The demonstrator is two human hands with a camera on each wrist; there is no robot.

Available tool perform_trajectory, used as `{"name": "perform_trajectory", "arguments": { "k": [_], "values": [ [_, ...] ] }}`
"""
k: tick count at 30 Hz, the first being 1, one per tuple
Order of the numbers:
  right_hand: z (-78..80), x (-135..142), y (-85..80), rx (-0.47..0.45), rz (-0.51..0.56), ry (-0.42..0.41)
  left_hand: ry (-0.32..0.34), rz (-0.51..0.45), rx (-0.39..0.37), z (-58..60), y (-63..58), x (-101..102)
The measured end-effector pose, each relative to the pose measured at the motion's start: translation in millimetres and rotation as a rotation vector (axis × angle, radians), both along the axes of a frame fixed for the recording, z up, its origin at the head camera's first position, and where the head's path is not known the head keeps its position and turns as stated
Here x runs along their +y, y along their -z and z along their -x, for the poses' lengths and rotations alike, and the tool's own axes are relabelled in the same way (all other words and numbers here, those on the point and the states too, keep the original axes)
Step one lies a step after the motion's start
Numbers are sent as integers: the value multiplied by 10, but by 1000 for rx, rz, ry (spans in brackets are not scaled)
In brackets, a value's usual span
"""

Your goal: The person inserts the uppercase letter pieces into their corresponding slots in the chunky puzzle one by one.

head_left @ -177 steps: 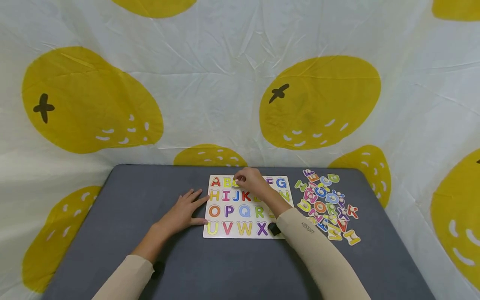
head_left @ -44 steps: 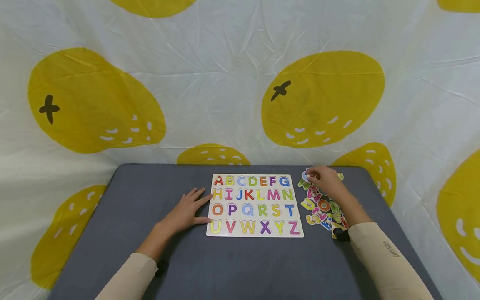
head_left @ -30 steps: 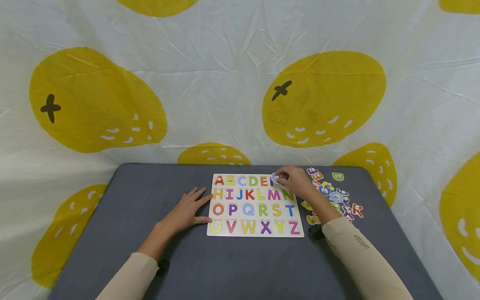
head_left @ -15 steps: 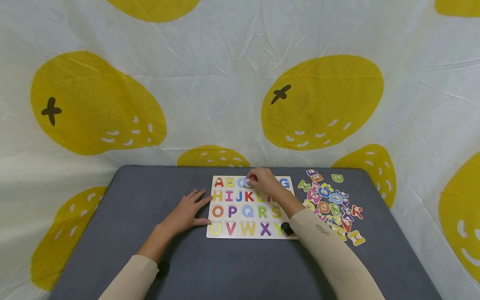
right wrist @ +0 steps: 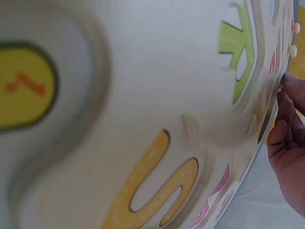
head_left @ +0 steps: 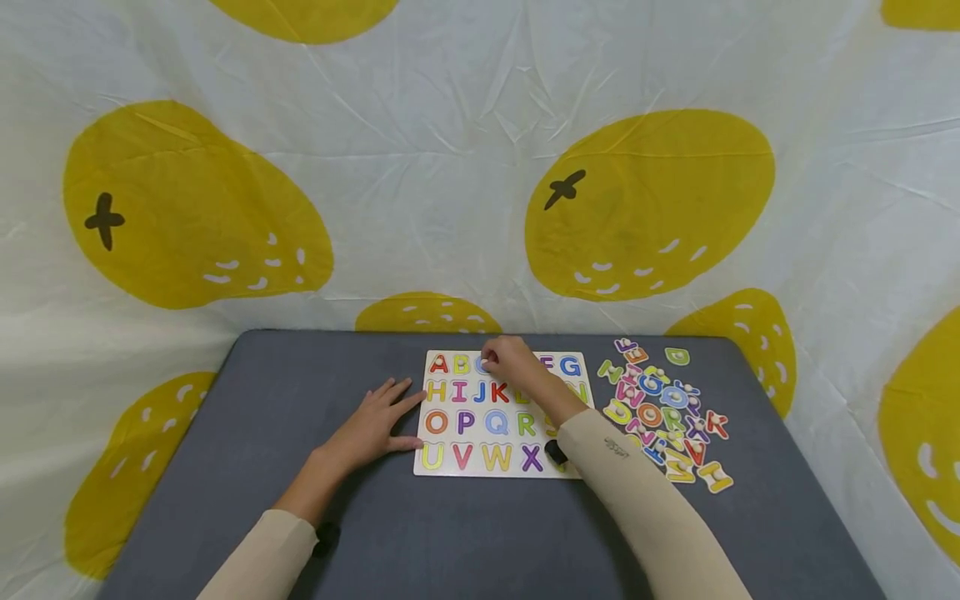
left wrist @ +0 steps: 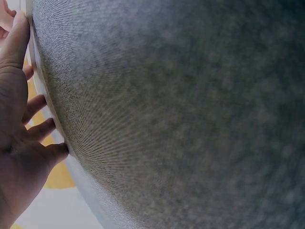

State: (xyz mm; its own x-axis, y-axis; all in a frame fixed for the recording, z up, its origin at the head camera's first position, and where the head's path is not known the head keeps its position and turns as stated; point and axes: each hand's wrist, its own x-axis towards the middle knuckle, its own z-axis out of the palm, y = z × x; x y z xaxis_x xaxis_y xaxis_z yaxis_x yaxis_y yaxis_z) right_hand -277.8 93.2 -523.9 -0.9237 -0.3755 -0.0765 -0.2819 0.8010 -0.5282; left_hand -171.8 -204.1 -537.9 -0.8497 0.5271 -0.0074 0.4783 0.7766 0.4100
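Note:
A cream alphabet puzzle board (head_left: pixel 474 439) lies on the dark table. Spread fingers of my left hand (head_left: pixel 367 422) rest at its left edge, thumb near the U. Over the top row, my right hand (head_left: pixel 513 362) pinches the light blue letter C puzzle piece (head_left: pixel 480 364) at the C recess. Fingers cover most of that piece. The letter A piece (head_left: pixel 438 364) and letter B piece (head_left: pixel 461 364) sit in their recesses, and their knobs (right wrist: pixel 292 51) show in the right wrist view. My right hand and forearm hide part of the board.
To the right of the board lies a heap of loose knobbed letter pieces (head_left: pixel 649 415), some overlapping. A green D piece (head_left: pixel 677 357) lies apart at the back, and a yellow H piece (head_left: pixel 716 477) at the front. A patterned curtain (head_left: pixel 450 208) hangs behind the table (head_left: pixel 450 533).
My right hand has picked the light blue C piece from the heap and carried it left across the board to the C recess. My left hand has stayed at the board's edge.

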Motion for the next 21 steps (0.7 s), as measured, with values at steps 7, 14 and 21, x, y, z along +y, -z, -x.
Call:
{"name": "perform_trajectory", "arguments": {
  "k": [7,14,21],
  "values": [
    [-17,-23,-11,-24,-24,13,1,-1,-2,-3,-10,15],
    [-35,152,-82,-18,87,13,10,-7,0,-5,-13,31],
    [-53,387,-234,26,156,5,2,-5,1,-4,-7,14]
  ]
}}
